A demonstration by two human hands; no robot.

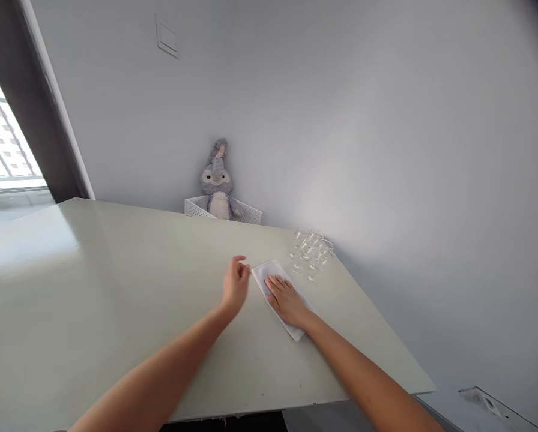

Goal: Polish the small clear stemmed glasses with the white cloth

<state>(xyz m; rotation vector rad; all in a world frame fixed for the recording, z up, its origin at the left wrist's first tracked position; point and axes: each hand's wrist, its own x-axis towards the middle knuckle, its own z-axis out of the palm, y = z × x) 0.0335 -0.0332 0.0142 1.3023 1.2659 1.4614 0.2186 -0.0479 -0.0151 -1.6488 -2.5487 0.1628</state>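
Observation:
My right hand (287, 300) lies flat on a folded white cloth (265, 273), its fingers stretched out over the fabric. The cloth rests on the pale tabletop (161, 288), lying at a slant. Just left of the cloth's far corner is my left hand (236, 283), with its fingers loosely curled in and nothing visible in them. Beyond the cloth, to the right, several small clear glass cups (313, 247) stand bunched together near the table's right edge.
A grey plush toy (217, 180) sits in a white perforated basket (251, 213) behind the table's far edge. Walls meet behind it, with a light switch (167, 38) on the left one. A wall socket (489, 403) shows at the lower right.

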